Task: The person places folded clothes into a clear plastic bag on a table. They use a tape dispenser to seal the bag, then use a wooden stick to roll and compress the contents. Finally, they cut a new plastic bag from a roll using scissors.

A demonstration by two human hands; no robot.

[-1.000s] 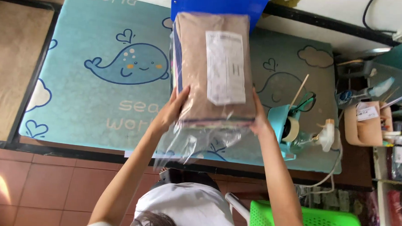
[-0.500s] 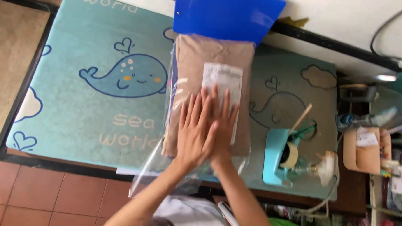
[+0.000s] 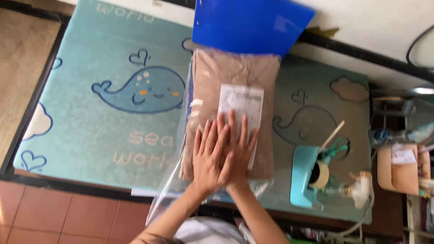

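Observation:
A brown folded cloth [image 3: 228, 78] in a clear plastic bag lies on a teal whale-print mat [image 3: 105, 122], with a white paper label [image 3: 244, 101] on top. My left hand [image 3: 208, 158] and my right hand [image 3: 238, 147] press flat on the package's near half, fingers spread and overlapping. Neither hand grips anything. The bag's loose open end [image 3: 167, 190] trails toward me past the mat's edge. A blue plastic folder [image 3: 248, 21] lies against the package's far end.
A teal tape dispenser [image 3: 309, 177] stands right of the package with a wooden stick [image 3: 333, 134] and a small clear bottle [image 3: 358, 189]. Shelves of small items are at the far right [image 3: 415, 169]. Red floor tiles [image 3: 52, 217] and a brown mat [image 3: 9, 79] lie left.
A second ago my hands held the package's near corners. They came together on top of it, and now press flat there, the package lying slightly lower in view.

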